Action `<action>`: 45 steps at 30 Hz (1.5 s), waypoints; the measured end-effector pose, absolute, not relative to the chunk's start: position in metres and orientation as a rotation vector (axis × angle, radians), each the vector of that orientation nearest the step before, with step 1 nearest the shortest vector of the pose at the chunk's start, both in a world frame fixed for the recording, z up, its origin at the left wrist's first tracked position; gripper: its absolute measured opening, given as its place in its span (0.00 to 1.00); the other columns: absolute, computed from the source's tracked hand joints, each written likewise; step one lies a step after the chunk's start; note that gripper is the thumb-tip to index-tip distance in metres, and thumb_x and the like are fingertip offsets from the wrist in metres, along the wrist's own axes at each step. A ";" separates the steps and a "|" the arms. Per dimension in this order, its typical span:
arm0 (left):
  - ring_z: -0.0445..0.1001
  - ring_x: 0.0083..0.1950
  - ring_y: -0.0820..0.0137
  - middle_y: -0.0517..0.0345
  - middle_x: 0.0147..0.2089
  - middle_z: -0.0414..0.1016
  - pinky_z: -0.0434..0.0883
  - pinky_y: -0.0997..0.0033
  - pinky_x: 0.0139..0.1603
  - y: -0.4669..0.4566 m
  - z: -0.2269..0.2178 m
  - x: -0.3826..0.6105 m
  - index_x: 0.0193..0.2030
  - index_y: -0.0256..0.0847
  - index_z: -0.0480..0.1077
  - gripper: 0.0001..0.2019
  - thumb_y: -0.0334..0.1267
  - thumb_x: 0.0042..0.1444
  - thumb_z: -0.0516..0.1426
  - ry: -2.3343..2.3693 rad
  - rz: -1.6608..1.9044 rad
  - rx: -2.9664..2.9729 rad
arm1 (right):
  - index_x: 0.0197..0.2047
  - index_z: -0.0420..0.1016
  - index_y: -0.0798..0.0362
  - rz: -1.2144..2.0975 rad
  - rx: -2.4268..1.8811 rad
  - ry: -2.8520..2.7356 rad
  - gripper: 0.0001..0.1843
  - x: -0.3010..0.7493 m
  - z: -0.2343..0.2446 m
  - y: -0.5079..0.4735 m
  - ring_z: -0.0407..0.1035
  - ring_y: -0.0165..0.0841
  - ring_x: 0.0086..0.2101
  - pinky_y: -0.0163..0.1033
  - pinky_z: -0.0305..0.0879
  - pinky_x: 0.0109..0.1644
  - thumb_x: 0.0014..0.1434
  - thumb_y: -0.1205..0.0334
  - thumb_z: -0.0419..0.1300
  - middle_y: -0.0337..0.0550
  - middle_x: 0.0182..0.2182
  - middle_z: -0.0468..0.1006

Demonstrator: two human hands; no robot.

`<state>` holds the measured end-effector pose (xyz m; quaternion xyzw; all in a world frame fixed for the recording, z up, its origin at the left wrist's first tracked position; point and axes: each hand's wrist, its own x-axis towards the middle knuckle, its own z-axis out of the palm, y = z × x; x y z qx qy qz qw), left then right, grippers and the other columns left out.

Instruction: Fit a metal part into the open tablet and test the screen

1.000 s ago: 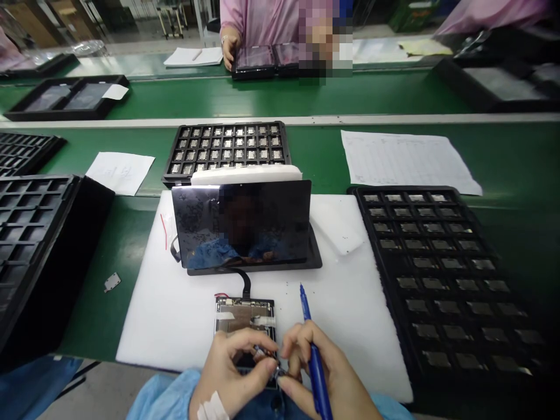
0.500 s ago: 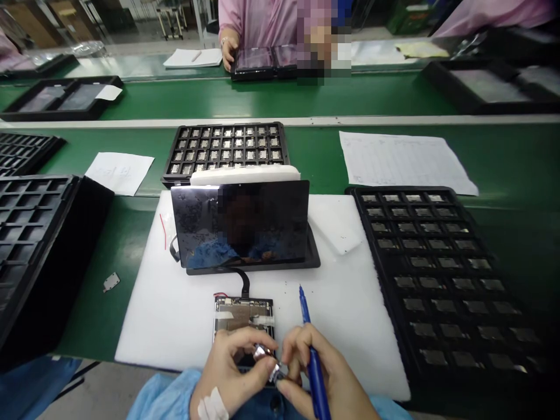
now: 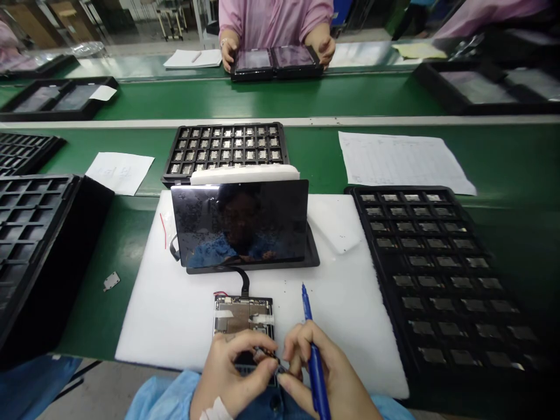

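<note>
A circuit board [image 3: 243,315] lies on a white foam mat [image 3: 184,303] near its front edge, joined by a black flex cable [image 3: 245,281] to a dark screen panel [image 3: 240,223] propped behind it. My left hand [image 3: 231,373] pinches a small metal part over the board's near end. My right hand [image 3: 326,379] meets it there with thumb and forefinger and carries a blue pen [image 3: 314,356] between its fingers, tip pointing away from me.
A black tray of small metal parts [image 3: 441,274] sits to the right and another [image 3: 226,149] behind the screen. Empty black trays [image 3: 35,233] stack at left. Papers [image 3: 400,160] lie on the green belt. Across it, a person in pink [image 3: 273,20] handles screens.
The small metal part was lifted between my fingertips half a second ago and is now lower, close to the board. Both hands stay in place.
</note>
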<state>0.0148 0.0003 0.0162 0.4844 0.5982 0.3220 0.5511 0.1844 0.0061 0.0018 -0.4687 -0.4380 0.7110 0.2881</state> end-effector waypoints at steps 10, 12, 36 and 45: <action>0.72 0.27 0.72 0.58 0.28 0.76 0.67 0.79 0.30 0.004 0.013 0.016 0.34 0.41 0.76 0.07 0.39 0.49 0.60 1.345 0.775 1.045 | 0.29 0.51 0.47 1.878 -1.242 -1.223 0.19 0.186 -0.006 0.005 0.59 0.27 0.23 0.32 0.56 0.28 0.49 0.68 0.62 0.30 0.23 0.64; 0.72 0.28 0.72 0.58 0.27 0.76 0.66 0.78 0.30 0.004 0.013 0.014 0.34 0.41 0.76 0.07 0.40 0.49 0.60 1.335 0.746 1.043 | 0.29 0.51 0.47 1.868 -1.254 -1.236 0.18 0.186 -0.007 0.005 0.60 0.27 0.23 0.32 0.57 0.28 0.49 0.68 0.61 0.30 0.23 0.64; 0.60 0.19 0.82 0.62 0.17 0.70 0.55 0.86 0.23 0.005 0.010 0.025 0.31 0.37 0.75 0.22 0.54 0.40 0.69 1.316 0.953 0.580 | 0.29 0.60 0.47 1.282 -1.246 -1.326 0.17 0.188 -0.001 0.005 0.71 0.30 0.28 0.30 0.69 0.35 0.50 0.65 0.68 0.34 0.33 0.78; 0.71 0.25 0.77 0.56 0.25 0.77 0.64 0.84 0.28 -0.005 0.007 0.032 0.28 0.39 0.75 0.19 0.54 0.42 0.68 1.349 1.064 0.660 | 0.21 0.53 0.49 1.356 -1.239 -1.342 0.20 0.187 -0.001 0.007 0.74 0.29 0.24 0.28 0.69 0.30 0.52 0.73 0.62 0.31 0.22 0.79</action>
